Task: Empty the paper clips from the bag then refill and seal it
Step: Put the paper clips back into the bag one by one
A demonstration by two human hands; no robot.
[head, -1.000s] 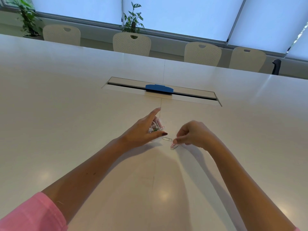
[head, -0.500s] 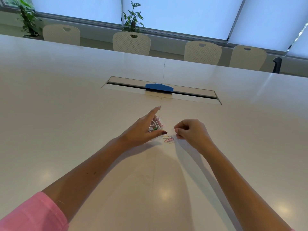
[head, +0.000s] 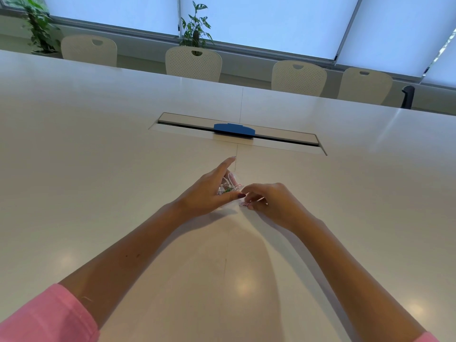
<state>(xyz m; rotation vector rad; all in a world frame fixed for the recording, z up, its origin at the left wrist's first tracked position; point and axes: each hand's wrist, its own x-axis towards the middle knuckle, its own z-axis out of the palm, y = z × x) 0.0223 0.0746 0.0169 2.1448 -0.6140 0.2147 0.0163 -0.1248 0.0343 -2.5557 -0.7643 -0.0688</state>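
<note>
Midway across the table (head: 98, 169), left hand (head: 207, 193) gripping clear bag (head: 229, 185) of paper clips, forefinger extended, right hand (head: 269, 202) curled, fingertips pinching pink paper clip (head: 243, 204) just beside bag.

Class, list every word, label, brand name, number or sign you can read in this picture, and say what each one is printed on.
None: no readable text appears anywhere.
The clear bag in the left hand shows no print.
The blue piece in the table slot is plain.
The chairs carry no marks.
</note>
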